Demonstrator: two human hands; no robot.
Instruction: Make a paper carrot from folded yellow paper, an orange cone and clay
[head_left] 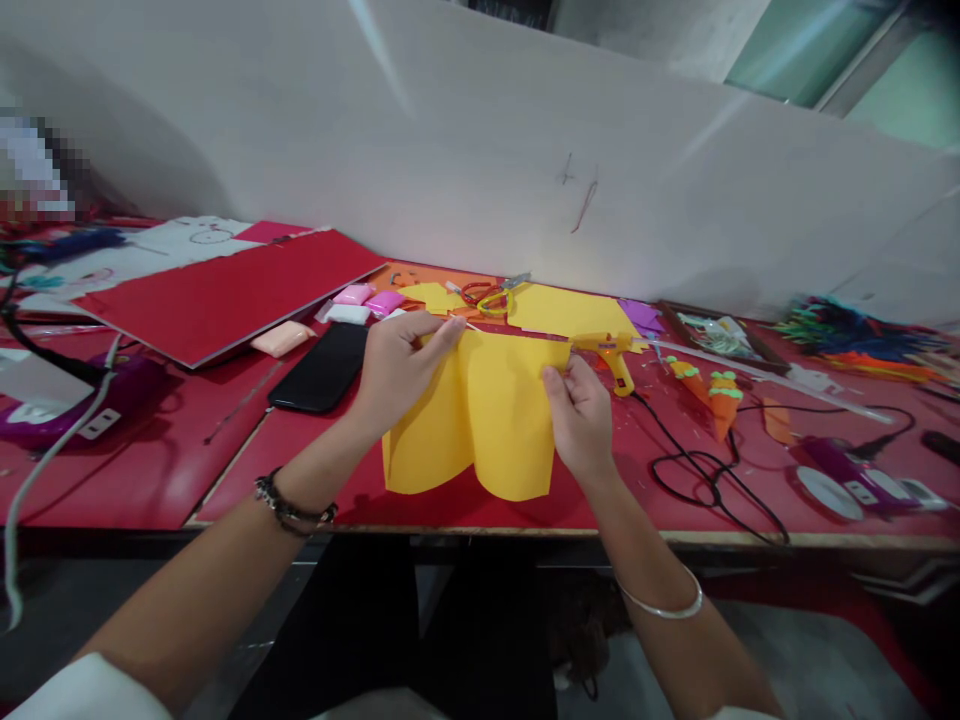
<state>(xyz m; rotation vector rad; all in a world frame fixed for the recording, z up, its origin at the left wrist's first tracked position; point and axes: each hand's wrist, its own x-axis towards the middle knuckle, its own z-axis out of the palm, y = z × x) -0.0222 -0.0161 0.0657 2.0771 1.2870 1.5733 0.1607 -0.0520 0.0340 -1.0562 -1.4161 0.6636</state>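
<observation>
A yellow sheet of paper or thin foam [514, 420] hangs upright before me, creased down its middle so that both halves bulge. At its top edge, left of the crease, my left hand [409, 365] is closed in a pinch. A thin white tip shows just past those fingertips; what it belongs to is unclear. My right hand [581, 410] grips the sheet's upper right edge between thumb and fingers. Just beyond the right hand lies a yellow glue gun [611, 355] with a black cord. A black phone [321, 368] lies flat beside my left hand.
Behind the sheet are scissors [495, 295] on yellow and orange scraps. Pink packets [367, 298] and a red board [240, 290] lie left. Carrot-shaped crafts [724, 400], a purple power strip [844, 470] and pipe cleaners [855, 330] are right. A pale wall [450, 150] bounds the red table.
</observation>
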